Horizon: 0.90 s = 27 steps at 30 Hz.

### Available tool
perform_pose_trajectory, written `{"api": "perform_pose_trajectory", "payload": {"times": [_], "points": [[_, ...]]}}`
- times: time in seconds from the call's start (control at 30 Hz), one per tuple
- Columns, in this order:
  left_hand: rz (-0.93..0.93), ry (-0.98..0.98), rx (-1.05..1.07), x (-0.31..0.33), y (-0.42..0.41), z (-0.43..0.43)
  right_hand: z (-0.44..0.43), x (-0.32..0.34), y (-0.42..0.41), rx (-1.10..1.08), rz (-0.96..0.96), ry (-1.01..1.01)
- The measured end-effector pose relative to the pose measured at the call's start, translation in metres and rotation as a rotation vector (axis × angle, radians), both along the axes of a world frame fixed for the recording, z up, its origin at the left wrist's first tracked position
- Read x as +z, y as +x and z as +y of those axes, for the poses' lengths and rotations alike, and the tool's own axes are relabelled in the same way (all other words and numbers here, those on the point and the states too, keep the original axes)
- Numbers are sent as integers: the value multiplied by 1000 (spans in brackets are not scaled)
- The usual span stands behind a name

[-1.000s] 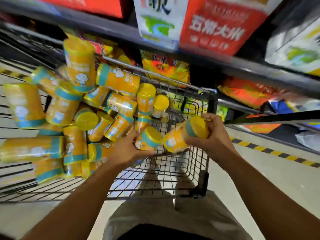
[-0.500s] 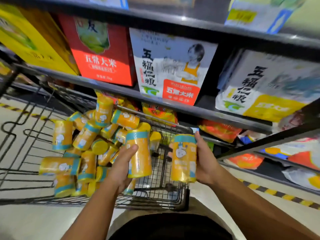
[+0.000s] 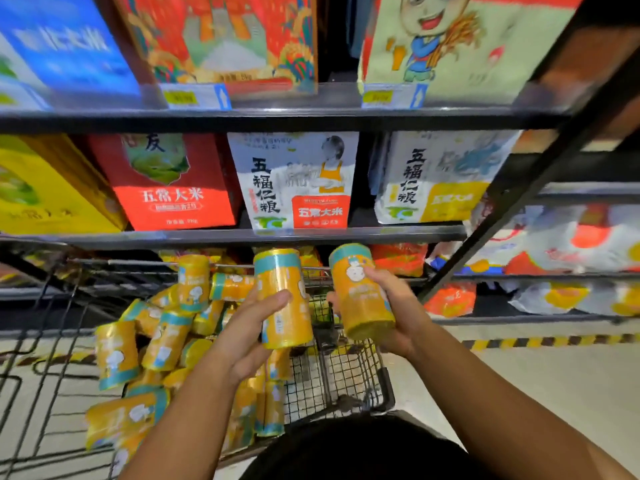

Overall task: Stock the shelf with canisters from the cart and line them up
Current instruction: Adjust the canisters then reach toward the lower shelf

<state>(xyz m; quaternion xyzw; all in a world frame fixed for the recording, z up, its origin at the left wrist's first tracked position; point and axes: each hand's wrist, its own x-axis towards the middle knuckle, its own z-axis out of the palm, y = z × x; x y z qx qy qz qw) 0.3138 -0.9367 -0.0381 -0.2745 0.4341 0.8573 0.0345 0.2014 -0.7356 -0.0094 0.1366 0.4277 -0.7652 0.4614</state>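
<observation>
Above the wire cart [image 3: 349, 372], my left hand [image 3: 247, 336] grips one yellow teal-banded canister [image 3: 282, 297]; my right hand [image 3: 398, 313] grips another [image 3: 360, 292].

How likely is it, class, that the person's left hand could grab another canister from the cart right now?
Probably not. The left hand is gripping a canister, so its grasp is taken, though the pile in the cart lies uncovered just below it.

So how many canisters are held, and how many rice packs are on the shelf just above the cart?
Canisters held: 2, left canister, right canister
Rice boxes: 2, yellow box, red box
Rice bags: 2, white-red bag, white-yellow bag
Total: 6
</observation>
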Motion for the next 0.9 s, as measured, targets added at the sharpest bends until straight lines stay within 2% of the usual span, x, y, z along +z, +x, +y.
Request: {"api": "perform_pose_trajectory", "payload": {"times": [0.13, 0.27, 0.4, 0.57, 0.73, 0.9], "points": [[40, -8, -128, 14, -11, 5, 22, 9, 15, -90, 93, -70], [80, -14, -256, 31, -29, 32, 62, 21, 34, -173, 141, -30], [108, -35, -366, 45, -51, 81, 107, 34, 50, -362, 181, 32], [115, 23, -460, 61, -64, 154, 177, 44, 54, -586, 158, -26], [127, -38, -526, 70, -82, 239, 258, 46, 51, -597, 179, -18], [157, -1, -539, 82, -99, 336, 360, 53, 42, -557, 244, 4]]}}
